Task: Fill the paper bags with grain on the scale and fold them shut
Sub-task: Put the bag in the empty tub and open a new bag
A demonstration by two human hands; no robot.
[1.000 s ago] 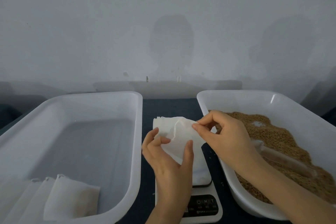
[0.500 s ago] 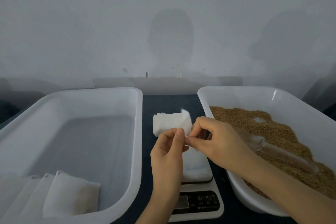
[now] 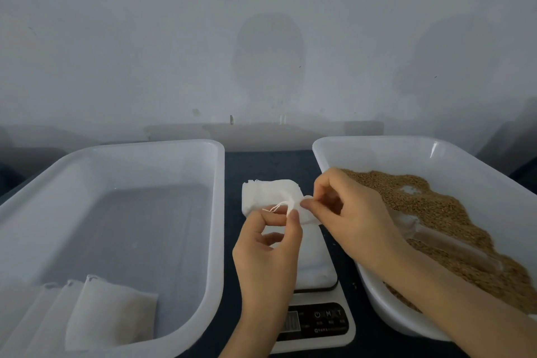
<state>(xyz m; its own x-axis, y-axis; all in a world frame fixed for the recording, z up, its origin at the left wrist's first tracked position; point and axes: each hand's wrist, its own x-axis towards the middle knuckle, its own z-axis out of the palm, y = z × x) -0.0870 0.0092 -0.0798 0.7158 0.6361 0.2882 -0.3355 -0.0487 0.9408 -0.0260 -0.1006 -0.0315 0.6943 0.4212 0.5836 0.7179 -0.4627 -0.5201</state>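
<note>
Paper bag (image 3: 266, 193) held above the far end of the scale (image 3: 316, 320), long axis running left to right, drawstring (image 3: 276, 208) trailing off its near right corner. Your left hand (image 3: 267, 253) pinches that corner between thumb and forefinger; your right hand (image 3: 357, 212) pinches it just beside. Left bin (image 3: 145, 166): filled bags (image 3: 110, 311) in the near corner. Right bin (image 3: 377, 154): grain (image 3: 436, 206), clear scoop (image 3: 453, 244) half-buried. The bins flank the scale closely.
</note>
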